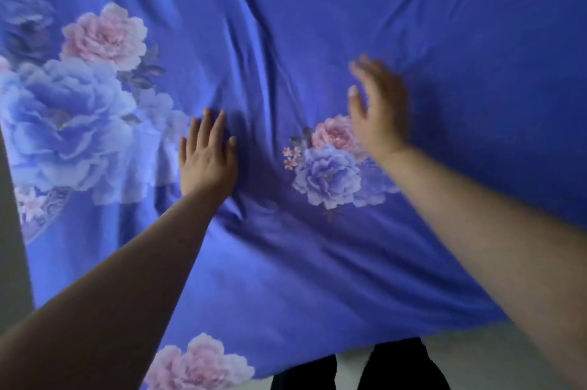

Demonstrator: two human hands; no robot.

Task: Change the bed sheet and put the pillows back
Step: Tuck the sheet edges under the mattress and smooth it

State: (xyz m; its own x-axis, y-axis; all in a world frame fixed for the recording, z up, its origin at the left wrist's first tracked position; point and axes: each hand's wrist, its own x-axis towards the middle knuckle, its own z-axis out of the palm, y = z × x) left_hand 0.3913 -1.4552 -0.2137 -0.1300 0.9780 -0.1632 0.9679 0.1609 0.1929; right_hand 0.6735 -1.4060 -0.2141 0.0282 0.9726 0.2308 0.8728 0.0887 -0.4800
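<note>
A blue bed sheet (317, 24) printed with pink and pale blue flowers covers almost the whole view, with creases running down its middle. My left hand (206, 157) lies flat on the sheet beside a deep crease, fingers straight and together. My right hand (378, 110) is spread with straight fingers over the sheet just above a small flower print; it is blurred, and I cannot tell whether it touches the cloth. No pillows are in view.
The sheet's near edge hangs over the bed side at the bottom. Below it show my dark trouser legs (397, 367) and a pale floor (508, 358). A grey strip (9, 230) borders the sheet at the left.
</note>
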